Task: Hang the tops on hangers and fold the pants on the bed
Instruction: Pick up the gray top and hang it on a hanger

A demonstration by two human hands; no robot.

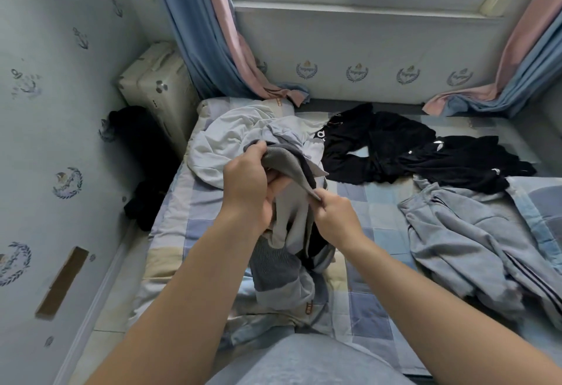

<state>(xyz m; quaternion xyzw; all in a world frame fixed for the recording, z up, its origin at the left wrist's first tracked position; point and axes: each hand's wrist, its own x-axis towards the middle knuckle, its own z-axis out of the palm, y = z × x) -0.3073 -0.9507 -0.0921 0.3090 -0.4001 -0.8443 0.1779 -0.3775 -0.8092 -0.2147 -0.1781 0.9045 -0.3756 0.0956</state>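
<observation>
Both hands hold a grey garment (pixel 289 223) with a darker ribbed band, lifted above the bed (pixel 374 211). My left hand (pixel 248 184) grips its upper edge, fingers curled round the cloth. My right hand (pixel 333 217) pinches the edge just to the right. The garment's lower part droops onto the checked sheet. A pale grey top (pixel 231 138) lies crumpled behind my hands. Black clothes with white logos (pixel 404 150) sprawl across the far middle of the bed. Grey striped pants (pixel 465 241) lie bunched at the right.
A cream suitcase (pixel 158 89) stands in the far left corner with dark cloth (pixel 143 153) heaped on the floor beside it. Blue and pink curtains (pixel 219 50) hang by the window and trail onto the bed's far end. A wall runs along the left.
</observation>
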